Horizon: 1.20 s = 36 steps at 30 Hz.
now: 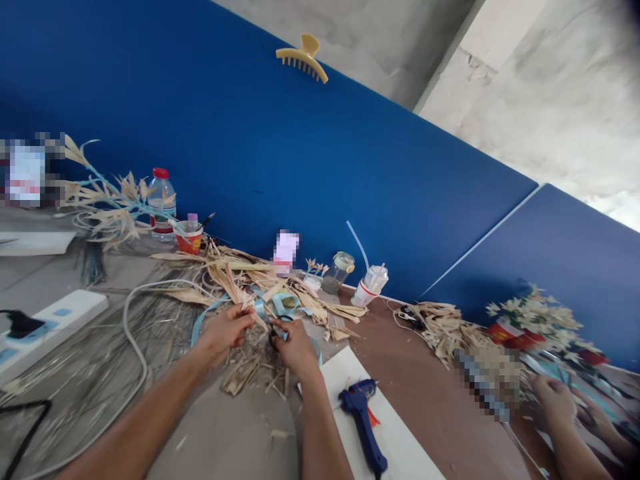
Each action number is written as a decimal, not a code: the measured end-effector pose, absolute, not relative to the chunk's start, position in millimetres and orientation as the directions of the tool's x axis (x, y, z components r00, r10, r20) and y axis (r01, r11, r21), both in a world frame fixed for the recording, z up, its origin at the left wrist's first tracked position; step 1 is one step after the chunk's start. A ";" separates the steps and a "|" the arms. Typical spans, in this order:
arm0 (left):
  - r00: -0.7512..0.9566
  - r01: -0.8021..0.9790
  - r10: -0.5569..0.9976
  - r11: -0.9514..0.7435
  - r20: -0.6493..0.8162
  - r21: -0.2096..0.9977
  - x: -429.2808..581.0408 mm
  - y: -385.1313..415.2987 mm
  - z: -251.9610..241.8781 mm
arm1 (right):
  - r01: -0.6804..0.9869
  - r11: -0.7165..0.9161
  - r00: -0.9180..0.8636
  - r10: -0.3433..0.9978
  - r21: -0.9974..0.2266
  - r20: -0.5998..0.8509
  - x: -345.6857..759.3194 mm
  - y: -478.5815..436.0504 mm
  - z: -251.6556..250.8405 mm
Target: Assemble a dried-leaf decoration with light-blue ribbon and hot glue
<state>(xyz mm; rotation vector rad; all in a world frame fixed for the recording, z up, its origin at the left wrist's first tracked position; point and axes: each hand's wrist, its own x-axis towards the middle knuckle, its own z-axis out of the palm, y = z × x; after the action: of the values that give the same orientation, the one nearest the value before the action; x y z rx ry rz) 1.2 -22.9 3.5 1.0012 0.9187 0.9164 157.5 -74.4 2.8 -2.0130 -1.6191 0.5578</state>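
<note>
My left hand (226, 333) is closed in a pinch on a pale strip of dried husk (257, 318). Just to its right, my right hand (300, 352) grips a pair of scissors (273, 339) by dark handles; the blades are hard to make out. Behind both hands, light blue ribbon (285, 305) curls among a heap of dried husks (227, 272). Small husk scraps (243, 375) lie on the table below the hands.
A blue glue gun (361, 417) rests on a white board (400, 453) at right. Left are a power strip (63, 327), white cable (131, 320) and thin wires. A bottle (163, 203), jar (339, 272) and cups line the blue partition (250, 133). A co-worker's hands (555, 403) are far right.
</note>
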 end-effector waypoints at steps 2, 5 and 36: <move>0.317 -0.174 0.937 0.212 -0.149 0.962 2.1 -21.9 0.9 | 0.801 -0.194 0.258 0.966 -0.567 0.033 153.7 -73.9 3.4; 0.320 -0.157 0.946 0.103 -0.048 0.982 3.3 -20.4 -3.1 | 0.817 -0.184 0.255 0.965 -0.547 0.056 149.6 -72.0 0.7; 0.738 -0.452 0.673 0.548 -0.050 0.704 -6.4 -32.3 15.1 | -0.062 0.096 0.326 0.943 -0.993 0.070 151.1 -60.1 -3.8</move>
<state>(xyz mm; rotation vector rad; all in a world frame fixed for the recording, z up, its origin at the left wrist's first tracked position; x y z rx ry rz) -6.4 -32.3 15.1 0.7270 0.3334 0.6809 151.1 -60.1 -3.8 -1.2301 -0.9501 0.9421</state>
